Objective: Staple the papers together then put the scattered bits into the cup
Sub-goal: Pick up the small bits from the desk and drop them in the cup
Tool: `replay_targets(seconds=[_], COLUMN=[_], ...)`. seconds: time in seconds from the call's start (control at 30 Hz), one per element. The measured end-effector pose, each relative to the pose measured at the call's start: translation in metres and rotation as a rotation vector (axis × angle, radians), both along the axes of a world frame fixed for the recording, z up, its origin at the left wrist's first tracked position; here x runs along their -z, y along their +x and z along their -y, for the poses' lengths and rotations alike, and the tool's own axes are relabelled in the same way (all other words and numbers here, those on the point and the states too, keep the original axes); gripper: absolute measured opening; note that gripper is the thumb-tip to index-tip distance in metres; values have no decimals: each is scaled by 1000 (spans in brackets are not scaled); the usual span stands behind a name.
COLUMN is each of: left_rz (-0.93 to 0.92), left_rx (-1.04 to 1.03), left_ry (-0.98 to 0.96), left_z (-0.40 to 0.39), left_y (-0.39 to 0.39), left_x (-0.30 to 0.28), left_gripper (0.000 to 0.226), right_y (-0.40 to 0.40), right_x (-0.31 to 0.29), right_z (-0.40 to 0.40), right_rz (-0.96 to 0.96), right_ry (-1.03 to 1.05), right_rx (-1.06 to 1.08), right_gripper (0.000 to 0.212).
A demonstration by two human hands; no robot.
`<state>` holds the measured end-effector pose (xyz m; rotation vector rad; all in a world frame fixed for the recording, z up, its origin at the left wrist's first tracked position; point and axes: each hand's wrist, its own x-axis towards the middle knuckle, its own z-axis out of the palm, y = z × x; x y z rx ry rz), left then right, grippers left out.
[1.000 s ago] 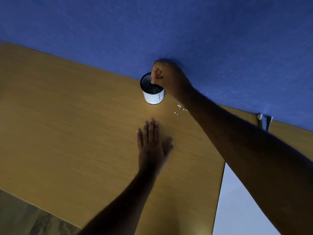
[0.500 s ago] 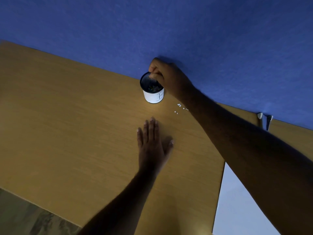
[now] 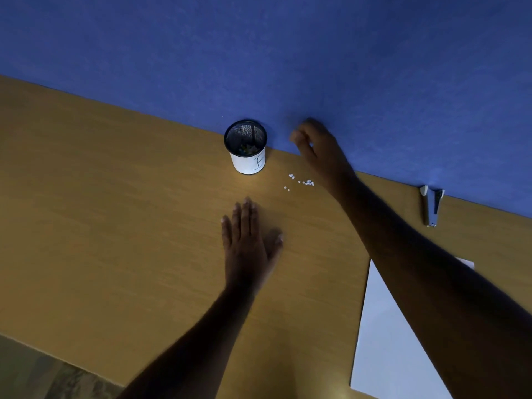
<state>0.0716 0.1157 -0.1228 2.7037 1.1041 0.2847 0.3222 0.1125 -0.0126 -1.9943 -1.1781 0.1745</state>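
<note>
A black mesh cup [image 3: 247, 148] with a white paper band stands at the back edge of the wooden desk, with small bits inside it. Several tiny white bits [image 3: 305, 182] lie scattered on the desk to the right of the cup. My right hand [image 3: 315, 145] hovers to the right of the cup, above the bits, fingers loosely curled, and I see nothing in it. My left hand [image 3: 249, 240] lies flat on the desk in front of the cup, fingers straight. White papers [image 3: 385, 341] lie at the lower right, partly under my right arm.
A stapler [image 3: 431, 205] lies at the back right against the blue partition wall [image 3: 288, 53]. The wooden desk [image 3: 115, 226] spreads wide to the left. Its front edge shows at the lower left, with floor below.
My right hand has left the cup's mouth and moved right, to a spot above the scattered bits. My left hand has stayed flat in place.
</note>
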Motion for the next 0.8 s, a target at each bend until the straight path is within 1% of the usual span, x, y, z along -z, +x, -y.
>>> replay_targets(seconds=[0.07,0.23,0.33,0.4,0.53,0.63,0.73,0.8], left_rz=[-4,-7,-2,5,5,5,6,3], left_rx=[0,-3,-2,-5,-3,-5,-9,-6], left_ry=[6,8,20,24,23,26,26,28], left_z=[-1,0,0,0,0,0,0,0], left_y=[-1,-1,-1,-2,-1,0,0,0], left_x=[1,0,0,0,1,0,0,0], left_gripper=[90,90,89,89,89,89,89,89], right_y=[4,3,-4,-6,-15,-28,-35,-33], right_x=[15,52,65,68,68,69,67,64], right_z=[23,78,95,95,81,65,50,45], right_rz=[-17,61,62,64,69,48,-5,-62], right_ry=[-84,-274,-381,-412,-420,-389,-333,-278], right_rx=[45,66,104,115,105,91,78,115], right_gripper=[27,21,37,43,42,43,39,36])
